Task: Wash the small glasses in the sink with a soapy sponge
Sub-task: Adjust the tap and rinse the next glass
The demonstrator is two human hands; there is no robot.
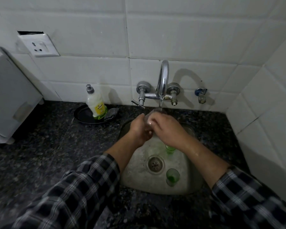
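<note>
Both my hands meet over the back of the steel sink (135, 177), under the running tap (163, 80). My left hand (139, 128) and my right hand (167, 129) together grip a small clear glass (149, 115), mostly hidden by my fingers, with the water stream falling onto it. Two small green glasses stand in the basin: one (169, 148) just below my right wrist, the other (172, 176) to the right of the drain (155, 164). A dark sponge (113, 113) lies on a black plate (82, 115) left of the sink.
A bottle of yellow-green dish soap (96, 103) stands on the black plate. The tap's handle (138, 104) sticks out at the left. Dark granite counter (40, 154) surrounds the sink. A grey-white appliance (8, 100) sits at the far left below a wall socket (39, 45).
</note>
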